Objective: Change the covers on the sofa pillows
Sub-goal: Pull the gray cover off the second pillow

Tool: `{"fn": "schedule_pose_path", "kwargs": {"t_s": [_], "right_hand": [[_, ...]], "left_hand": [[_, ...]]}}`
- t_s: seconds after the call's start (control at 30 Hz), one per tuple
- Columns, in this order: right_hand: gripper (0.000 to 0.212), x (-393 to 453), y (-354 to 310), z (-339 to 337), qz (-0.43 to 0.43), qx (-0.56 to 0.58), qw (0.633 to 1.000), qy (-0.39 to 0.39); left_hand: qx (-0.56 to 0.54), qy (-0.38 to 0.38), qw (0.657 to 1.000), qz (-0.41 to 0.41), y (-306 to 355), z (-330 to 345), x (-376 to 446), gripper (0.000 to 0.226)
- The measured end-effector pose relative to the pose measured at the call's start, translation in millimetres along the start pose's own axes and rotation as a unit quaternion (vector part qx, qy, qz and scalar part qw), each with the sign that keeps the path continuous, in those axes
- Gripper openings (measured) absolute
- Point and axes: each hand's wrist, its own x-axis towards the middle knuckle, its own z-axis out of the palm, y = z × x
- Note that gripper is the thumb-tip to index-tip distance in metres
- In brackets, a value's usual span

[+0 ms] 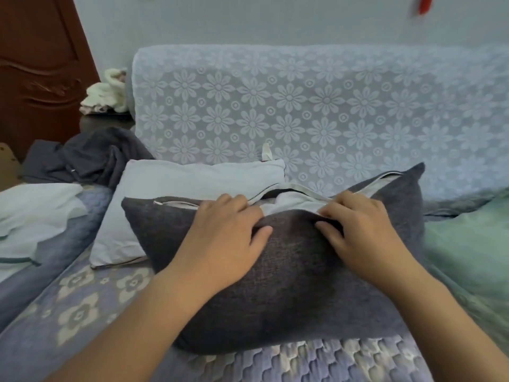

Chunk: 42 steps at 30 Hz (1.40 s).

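Observation:
A dark grey pillow cover [289, 285] lies on the sofa seat with its zipper edge open along the top. The white pillow insert [292, 204] shows inside the gap. My left hand [225, 238] grips the near edge of the opening, fingers curled over it and thumb on the grey fabric. My right hand [358, 230] pinches the same edge further right. A bare pale blue pillow [176, 205] lies behind and to the left, partly under the grey one. A crumpled dark grey cover [91, 158] sits at the back left.
The sofa backrest [316, 114] wears a pale floral lace cover. A white cloth [33, 210] lies at the left, a pale green fabric [468, 244] at the right. A brown door [38, 64] and cream cloths [107, 92] stand at the far left.

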Motion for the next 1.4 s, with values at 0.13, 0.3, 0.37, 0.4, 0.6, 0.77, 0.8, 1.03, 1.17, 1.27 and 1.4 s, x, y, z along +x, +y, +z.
{"fn": "schedule_pose_path", "kwargs": {"t_s": [0.13,0.3,0.37,0.4,0.6,0.77,0.8,1.03,1.17,1.27,1.4], "right_hand": [[0.044,3,21,-25,0.085,-0.103,0.989,-0.063],[0.024,-10,76,-51,0.285,-0.216,0.926,-0.120],[0.014,-20,86,-50,0.328,-0.195,0.918,-0.108],[0.012,-23,88,-47,0.347,-0.178,0.913,-0.119],[0.033,-7,107,-42,0.415,-0.144,0.893,-0.101],[0.031,19,129,-43,0.427,-0.160,0.888,-0.058],[0.026,21,130,-41,0.423,-0.159,0.889,-0.067],[0.027,1,150,-27,0.408,-0.130,0.875,-0.224],[0.032,-11,140,-32,0.352,0.028,0.913,-0.207],[0.028,-10,134,-41,0.384,0.269,0.883,0.003],[0.023,-3,123,-45,0.444,0.372,0.814,-0.047]], "left_hand": [[-0.028,-0.042,0.994,0.092,27,1,1,0.049],[-0.040,-0.195,0.980,0.027,30,10,6,0.050],[-0.095,-0.176,0.979,-0.029,31,6,8,0.051],[-0.133,-0.135,0.980,-0.059,30,6,8,0.047],[-0.025,-0.118,0.991,-0.053,28,-3,7,0.044],[0.057,-0.177,0.982,-0.015,34,-7,-7,0.048],[0.058,-0.179,0.982,-0.012,34,-7,-9,0.042],[0.078,-0.140,0.987,-0.034,14,-6,-13,0.024],[0.091,-0.103,0.988,0.066,-12,20,-4,0.020],[0.087,-0.169,0.974,0.122,-7,34,-5,0.058],[0.037,-0.173,0.974,0.142,12,36,-7,0.078]]}}
